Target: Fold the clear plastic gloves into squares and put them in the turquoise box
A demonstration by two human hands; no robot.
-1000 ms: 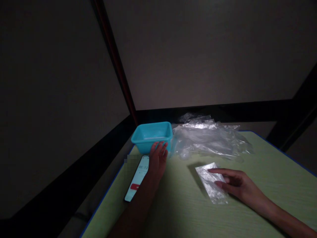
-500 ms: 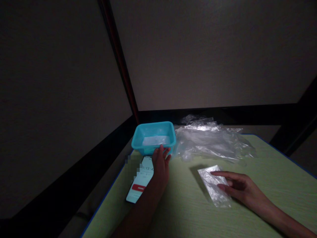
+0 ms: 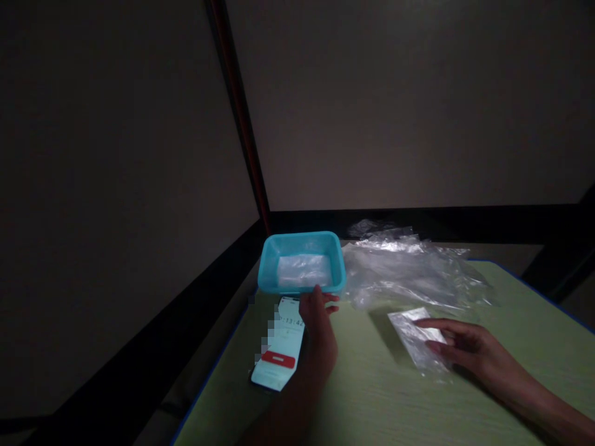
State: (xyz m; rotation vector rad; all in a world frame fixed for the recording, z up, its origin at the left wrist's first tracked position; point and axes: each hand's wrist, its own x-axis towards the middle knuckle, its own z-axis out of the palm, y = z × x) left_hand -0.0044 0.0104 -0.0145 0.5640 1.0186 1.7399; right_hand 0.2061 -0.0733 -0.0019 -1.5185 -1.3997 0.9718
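My left hand (image 3: pixel 320 319) is at the near rim of a turquoise plastic basket (image 3: pixel 302 290), its thumb up against the rim and its fingers curled beneath the edge. The basket tips slightly toward me. Flat inside it lies a clear plastic packet (image 3: pixel 304 271). On the right, my right hand (image 3: pixel 465 347) pinches a small folded clear plastic bag (image 3: pixel 413 337) between thumb and fingers, just above the table. Part of the bag is hidden behind the fingers.
A phone (image 3: pixel 281 334) with a lit timer screen lies left of my left forearm. Crumpled clear plastic bags (image 3: pixel 409 272) spread over the back of the pale green table (image 3: pixel 372 396). Behind stand dark wall panels (image 3: pixel 395 111).
My left thumb has come onto the basket's near rim, and the basket shows more of its inside. The whole view has shifted slightly. My right hand still holds the folded bag.
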